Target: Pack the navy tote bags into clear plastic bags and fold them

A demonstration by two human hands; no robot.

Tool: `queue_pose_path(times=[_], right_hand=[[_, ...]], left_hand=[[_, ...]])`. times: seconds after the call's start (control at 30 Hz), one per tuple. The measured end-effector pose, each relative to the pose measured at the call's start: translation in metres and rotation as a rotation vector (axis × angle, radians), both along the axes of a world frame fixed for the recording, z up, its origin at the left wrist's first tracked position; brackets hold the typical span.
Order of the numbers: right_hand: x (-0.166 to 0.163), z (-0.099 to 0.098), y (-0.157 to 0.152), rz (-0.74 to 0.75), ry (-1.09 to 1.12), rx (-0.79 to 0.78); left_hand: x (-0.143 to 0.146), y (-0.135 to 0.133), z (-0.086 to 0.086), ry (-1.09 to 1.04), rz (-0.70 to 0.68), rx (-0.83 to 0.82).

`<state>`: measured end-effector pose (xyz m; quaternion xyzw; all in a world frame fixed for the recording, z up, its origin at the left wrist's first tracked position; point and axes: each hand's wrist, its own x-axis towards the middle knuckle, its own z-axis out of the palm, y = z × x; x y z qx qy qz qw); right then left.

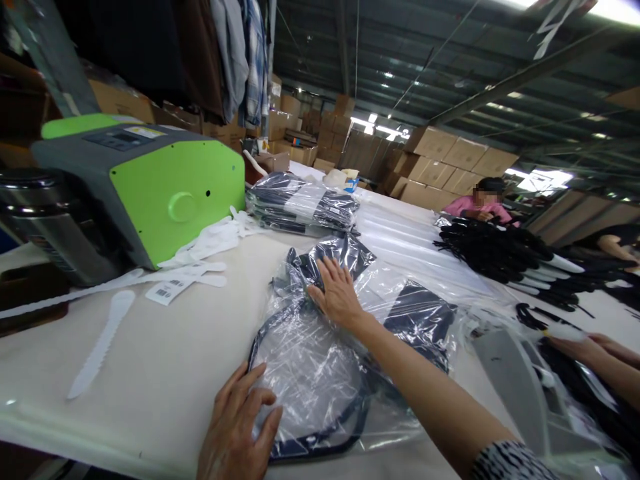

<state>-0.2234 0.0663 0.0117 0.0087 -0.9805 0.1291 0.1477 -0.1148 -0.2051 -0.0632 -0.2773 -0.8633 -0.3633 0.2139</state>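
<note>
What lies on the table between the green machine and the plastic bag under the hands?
In the head view, white paper strips and barcode tags lie there; the rest is bare table.

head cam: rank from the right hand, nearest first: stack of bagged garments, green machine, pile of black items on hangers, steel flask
Measured from the right hand, which lies flat on the clear bag:
1. Stack of bagged garments, just beyond the hand, slightly left.
2. Green machine, left and beyond.
3. Pile of black items on hangers, right and beyond; close to the machine's rank, hard to separate.
4. Steel flask, far left.
</note>
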Motion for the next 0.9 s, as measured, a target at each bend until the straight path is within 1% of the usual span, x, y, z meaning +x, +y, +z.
queue_pose_path(times=[0.1,0.17,0.37,0.5,0.57,0.63,0.7,0.73,0.77,0.83,0.87,0.9], right_hand=[[-0.004,-0.02,-0.002,0.027,-0.044,0.085],[-0.005,-0.025,0.001,0.03,-0.062,0.093],[-0.002,-0.023,0.005,0.048,-0.066,0.092],[-0.001,-0.02,0.003,0.067,-0.055,0.038],[-0.003,-0.016,0.004,0.066,-0.07,-0.11],[-0.004,-0.006,0.009,0.031,-0.069,-0.317],[0.002,0.009,0.023,-0.03,-0.015,-0.485],[0.011,0.016,0.034,-0.063,0.028,-0.532],[0.024,0.022,0.046,-0.095,0.071,-0.556],[0.061,0.03,0.077,-0.186,0.183,-0.633],[0.084,0.03,0.093,-0.252,0.25,-0.678],[0.11,0.028,0.11,-0.348,0.344,-0.75]], left_hand=[[-0.001,-0.001,-0.003,0.03,-0.018,-0.012],[-0.003,-0.003,-0.005,0.049,-0.018,-0.028],[-0.015,-0.012,-0.01,0.177,-0.075,-0.142],[-0.015,-0.009,-0.009,0.198,-0.085,-0.133],[-0.012,-0.007,-0.009,0.166,-0.074,-0.106],[-0.01,-0.007,-0.01,0.1,-0.041,-0.064],[-0.01,-0.011,-0.009,0.031,0.0,-0.035],[-0.01,-0.014,-0.007,0.024,0.013,-0.034],[-0.009,-0.017,-0.004,0.038,0.023,-0.04],[-0.003,-0.017,0.008,0.109,0.023,-0.061],[0.002,-0.013,0.017,0.155,-0.005,-0.075],[0.009,-0.004,0.026,0.194,-0.047,-0.088]])
